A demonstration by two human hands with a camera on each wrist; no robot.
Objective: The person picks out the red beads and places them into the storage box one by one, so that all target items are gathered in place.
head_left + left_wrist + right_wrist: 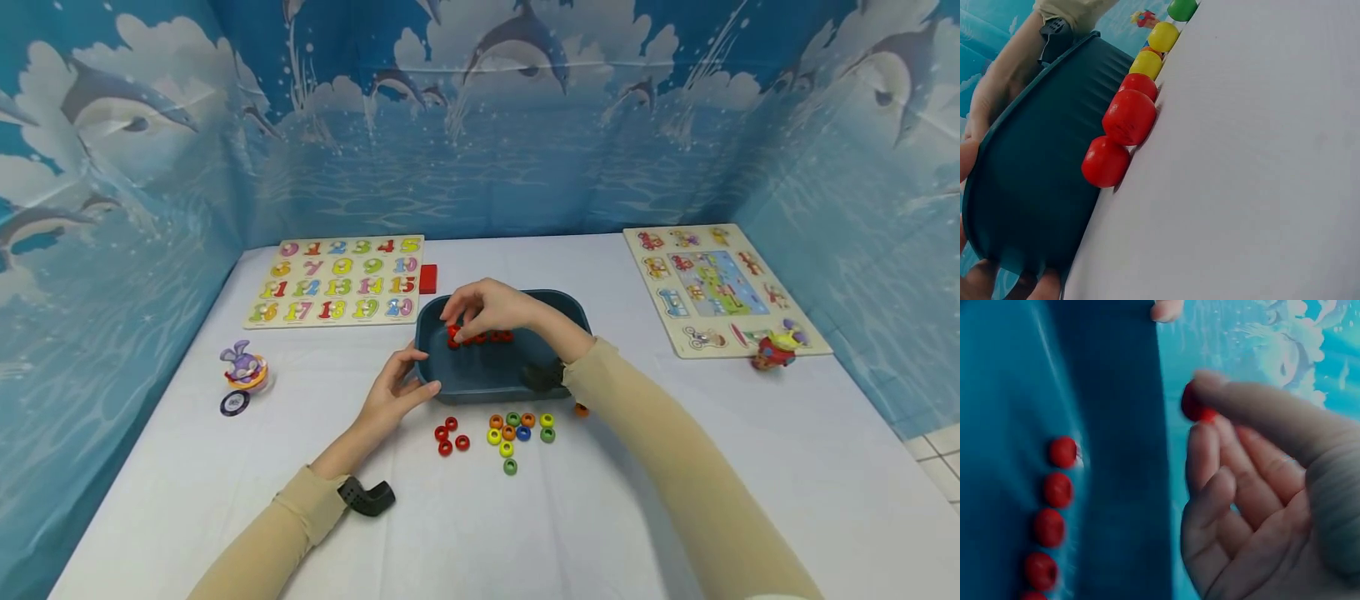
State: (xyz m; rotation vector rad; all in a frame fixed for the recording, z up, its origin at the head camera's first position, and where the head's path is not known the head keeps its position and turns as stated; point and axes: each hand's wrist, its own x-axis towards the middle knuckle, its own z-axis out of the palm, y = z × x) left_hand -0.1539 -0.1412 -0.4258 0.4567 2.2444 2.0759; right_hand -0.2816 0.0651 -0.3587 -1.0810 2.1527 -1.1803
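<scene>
A dark blue-green tray (487, 385) stands in the middle of the table. My left hand (396, 390) grips its left end, with the thumb at the near corner and the fingers at the side wall. Over the tray's left part, my right hand (498, 307) pinches a red bead (1192, 403) between thumb and forefinger. Inside the tray, a row of red beads (1058, 490) lies along one wall. On the cloth before the tray sit several loose red beads (446, 447). To their right is a group of yellow, orange, green and blue beads (522, 433).
A number puzzle board (337, 287) lies behind left, a red block (428, 279) beside it. Behind right is a picture puzzle board (720, 292) with a small toy figure (776, 346). A purple rabbit toy (243, 367) and a round chip (235, 403) stand far left.
</scene>
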